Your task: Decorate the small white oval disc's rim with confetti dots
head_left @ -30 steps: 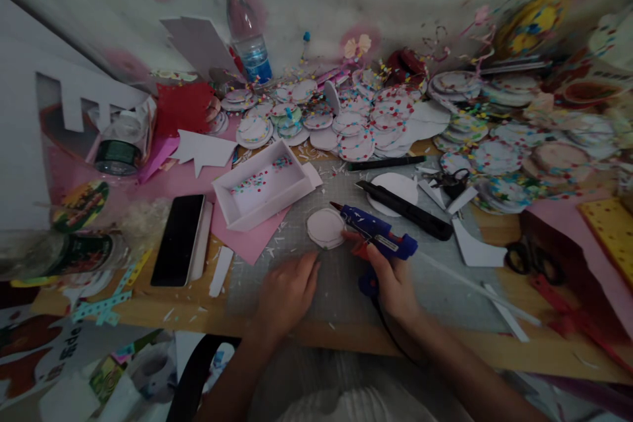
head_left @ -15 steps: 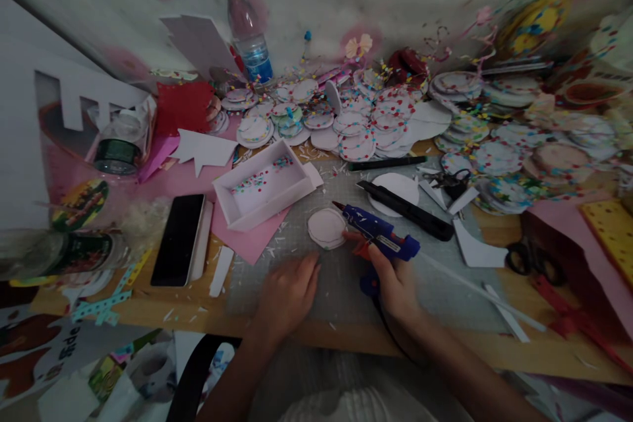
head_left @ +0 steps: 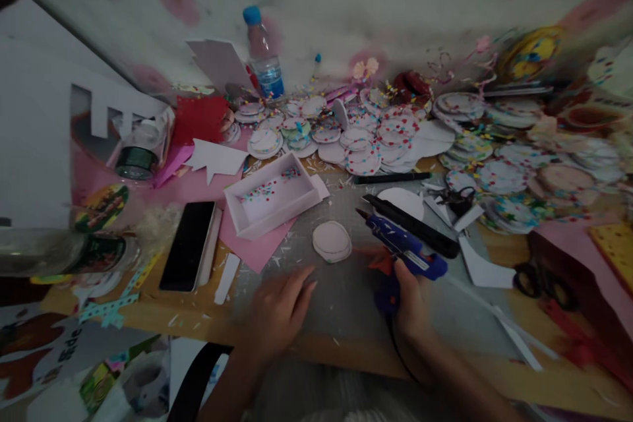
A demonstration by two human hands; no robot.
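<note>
My right hand (head_left: 413, 300) is closed round the handle of a blue hot glue gun (head_left: 403, 244), its nozzle pointing up and left. A clear glue stick (head_left: 475, 293) trails from the gun's back end, and its cord hangs below. My left hand (head_left: 279, 310) rests at the mat's front edge, fingers stretched out and holding nothing. Just beyond its fingertips, untouched, lies a small round white paper disc (head_left: 331, 241) with a wavy line round its rim. Under the gun's front, a black utility knife (head_left: 420, 227) lies partly over a larger white disc (head_left: 403, 201).
An open white box (head_left: 271, 201) with confetti and a phone (head_left: 188, 247) lie left on the desk. Many decorated paper discs (head_left: 361, 138) are piled along the back. A water bottle (head_left: 266, 59) stands behind; black scissors (head_left: 544, 283) lie right.
The glue gun has moved right, away from the small disc. My left hand has shifted slightly left and nearer to me, its fingers opening a little. The whole view has shifted a little too.
</note>
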